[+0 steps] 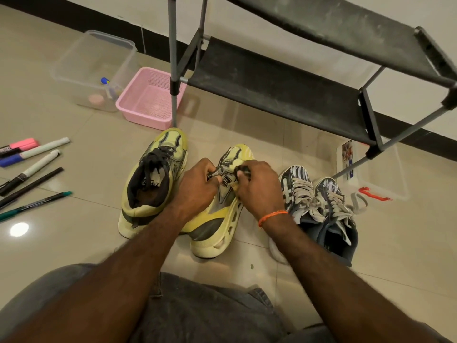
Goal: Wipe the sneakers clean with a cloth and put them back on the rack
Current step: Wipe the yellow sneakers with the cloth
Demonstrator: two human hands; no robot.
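Note:
Two yellow sneakers stand on the tiled floor in front of me. The left yellow sneaker [153, 179] stands upright by itself. The right yellow sneaker [222, 219] is tilted on its side under my hands. My left hand [197, 184] pinches its dark laces. My right hand [257, 184], with an orange thread at the wrist, grips the laces from the other side. A pair of dark striped sneakers [321, 209] with pale laces lies just to the right. The black shoe rack [284, 92] stands behind them with bare shelves. No cloth is in view.
A pink basket [148, 100] and a clear plastic box [91, 70] sit at the back left by the rack's leg. Several markers and pens [32, 164] lie on the floor at left. Another clear box [376, 177] sits under the rack's right end.

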